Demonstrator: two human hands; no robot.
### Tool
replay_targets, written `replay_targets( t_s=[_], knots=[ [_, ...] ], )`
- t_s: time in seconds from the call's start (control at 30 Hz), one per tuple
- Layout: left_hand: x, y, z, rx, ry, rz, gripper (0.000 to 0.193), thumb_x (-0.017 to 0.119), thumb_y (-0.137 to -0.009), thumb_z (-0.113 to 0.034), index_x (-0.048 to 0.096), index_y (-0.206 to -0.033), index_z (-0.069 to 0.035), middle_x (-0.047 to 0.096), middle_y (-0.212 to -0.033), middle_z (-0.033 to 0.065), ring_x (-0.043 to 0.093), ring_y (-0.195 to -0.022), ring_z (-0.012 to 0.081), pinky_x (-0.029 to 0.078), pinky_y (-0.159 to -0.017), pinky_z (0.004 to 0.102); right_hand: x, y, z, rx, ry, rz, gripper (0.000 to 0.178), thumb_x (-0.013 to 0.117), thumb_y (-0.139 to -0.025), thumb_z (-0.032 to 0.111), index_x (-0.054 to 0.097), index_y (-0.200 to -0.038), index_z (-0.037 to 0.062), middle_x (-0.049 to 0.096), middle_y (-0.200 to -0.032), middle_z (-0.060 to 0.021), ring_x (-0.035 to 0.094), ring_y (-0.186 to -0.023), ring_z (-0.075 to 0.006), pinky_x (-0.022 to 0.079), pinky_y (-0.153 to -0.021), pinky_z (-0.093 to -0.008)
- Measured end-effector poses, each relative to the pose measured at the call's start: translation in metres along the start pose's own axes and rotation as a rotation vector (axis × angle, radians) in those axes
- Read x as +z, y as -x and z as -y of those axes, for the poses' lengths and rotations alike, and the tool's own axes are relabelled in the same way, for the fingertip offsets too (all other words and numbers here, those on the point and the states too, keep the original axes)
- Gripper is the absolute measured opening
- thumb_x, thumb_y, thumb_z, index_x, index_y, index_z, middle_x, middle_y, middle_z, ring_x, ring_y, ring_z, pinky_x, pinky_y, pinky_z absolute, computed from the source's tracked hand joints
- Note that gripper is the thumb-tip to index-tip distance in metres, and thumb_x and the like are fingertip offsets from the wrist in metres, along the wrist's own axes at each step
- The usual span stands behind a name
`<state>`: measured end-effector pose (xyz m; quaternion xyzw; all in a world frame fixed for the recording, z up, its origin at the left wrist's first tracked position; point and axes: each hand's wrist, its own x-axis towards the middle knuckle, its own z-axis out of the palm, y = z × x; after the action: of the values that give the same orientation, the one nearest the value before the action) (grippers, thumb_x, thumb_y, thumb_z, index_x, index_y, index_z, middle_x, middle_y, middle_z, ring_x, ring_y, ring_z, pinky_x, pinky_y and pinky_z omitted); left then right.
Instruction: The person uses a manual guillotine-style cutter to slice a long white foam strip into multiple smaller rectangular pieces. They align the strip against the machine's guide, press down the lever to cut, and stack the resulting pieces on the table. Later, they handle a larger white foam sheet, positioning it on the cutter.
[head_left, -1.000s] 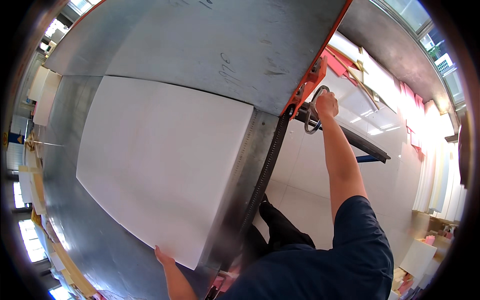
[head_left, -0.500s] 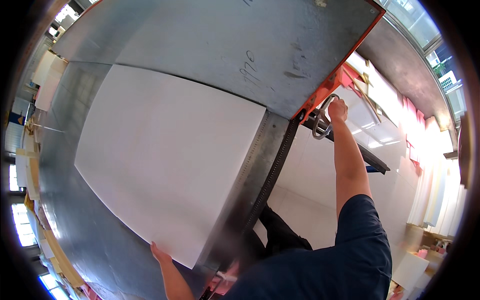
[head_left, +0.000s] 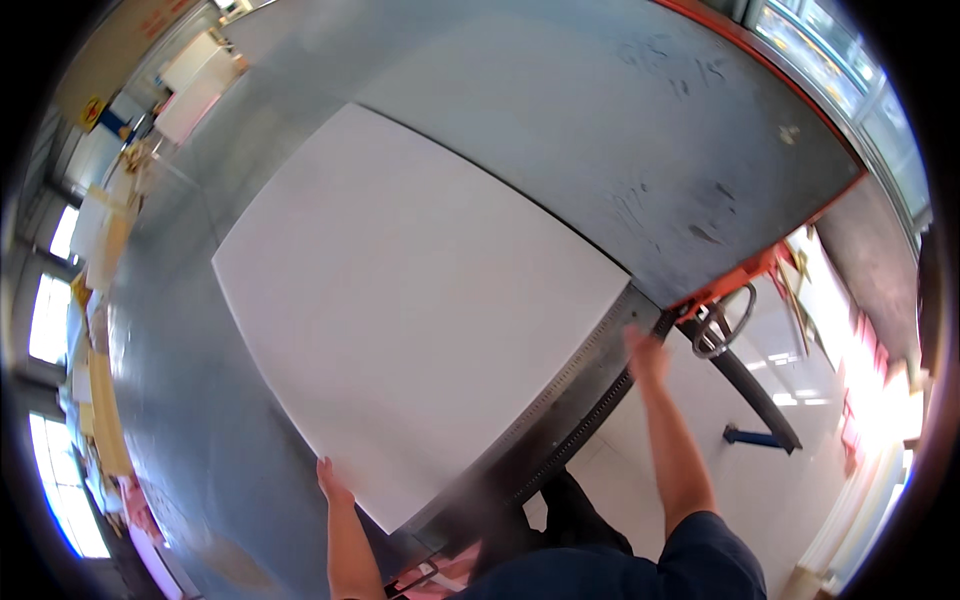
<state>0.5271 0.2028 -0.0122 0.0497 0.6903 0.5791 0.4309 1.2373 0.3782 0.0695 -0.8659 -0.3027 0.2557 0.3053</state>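
Note:
A large white sheet (head_left: 420, 310) lies flat on the grey metal table (head_left: 180, 400), its far right side against the edge of a raised grey metal plate (head_left: 600, 120). My left hand (head_left: 336, 484) rests at the sheet's left edge close to its near corner, its fingers stretched along the edge. Over the toothed dark rail (head_left: 590, 420) at the table's right side is my right hand (head_left: 646, 354), just off the sheet's right corner. Motion smears its fingers. Beyond it stands a metal handwheel (head_left: 725, 322), which it does not touch.
An orange frame (head_left: 735, 280) carries the handwheel and edges the plate. A dark beam with a blue foot (head_left: 752, 437) reaches over the pale tiled floor (head_left: 690, 410). Stacked boards (head_left: 105, 400) line the left; windows (head_left: 55, 480) stand behind them.
My right hand has let go of the handwheel and come back toward the sheet's right corner. My left hand stays at the sheet's edge. The whole view has turned.

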Motion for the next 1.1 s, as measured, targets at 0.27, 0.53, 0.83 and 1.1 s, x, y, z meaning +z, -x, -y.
replay_targets(
  t_s=[0.27, 0.53, 0.83, 1.1],
  knots=[
    [0.004, 0.005, 0.002, 0.031, -0.016, -0.008, 0.062, 0.060, -0.101, -0.030, 0.039, -0.154, -0.008, 0.052, -0.147, 0.0095, 0.053, -0.132, 0.0271, 0.044, -0.109, 0.0440, 0.123, 0.046, -0.008, -0.172, 0.188, 0.256, 0.057, 0.060, -0.098, 0.050, 0.070, -0.071, 0.0004, 0.070, -0.069, -0.0150, 0.070, -0.072, -0.0317, 0.055, -0.074, -0.0455],
    [0.015, 0.006, -0.007, 0.005, 0.014, 0.015, 0.055, 0.057, -0.101, -0.032, 0.046, -0.149, -0.007, 0.057, -0.141, 0.0100, 0.057, -0.126, 0.0276, 0.047, -0.106, 0.0440, 0.113, 0.046, -0.006, -0.108, 0.133, 0.252, 0.053, 0.055, -0.100, 0.049, 0.077, -0.077, 0.0058, 0.073, -0.082, -0.0189, 0.071, -0.085, -0.0381, 0.053, -0.081, -0.0488],
    [0.003, -0.005, 0.024, 0.095, -0.235, 0.034, 0.048, 0.055, -0.104, -0.032, 0.051, -0.143, -0.003, 0.061, -0.136, 0.0110, 0.060, -0.122, 0.0252, 0.048, -0.105, 0.0428, 0.115, 0.007, -0.016, -0.331, 0.661, 0.139, 0.059, 0.045, -0.100, 0.058, 0.069, -0.118, 0.0070, 0.073, -0.109, -0.0191, 0.069, -0.100, -0.0403, 0.052, -0.089, -0.0540],
    [-0.019, 0.111, 0.036, -0.190, 0.078, 0.034, 0.039, 0.056, -0.105, -0.040, 0.067, -0.126, -0.009, 0.069, -0.117, 0.0002, 0.062, -0.110, 0.0121, 0.046, -0.096, 0.0324, 0.112, 0.144, 0.024, -0.961, 0.530, 0.154, 0.053, 0.063, -0.095, 0.036, 0.054, -0.137, 0.0057, 0.059, -0.138, -0.0132, 0.050, -0.132, -0.0343, 0.041, -0.111, -0.0476]
  ],
)
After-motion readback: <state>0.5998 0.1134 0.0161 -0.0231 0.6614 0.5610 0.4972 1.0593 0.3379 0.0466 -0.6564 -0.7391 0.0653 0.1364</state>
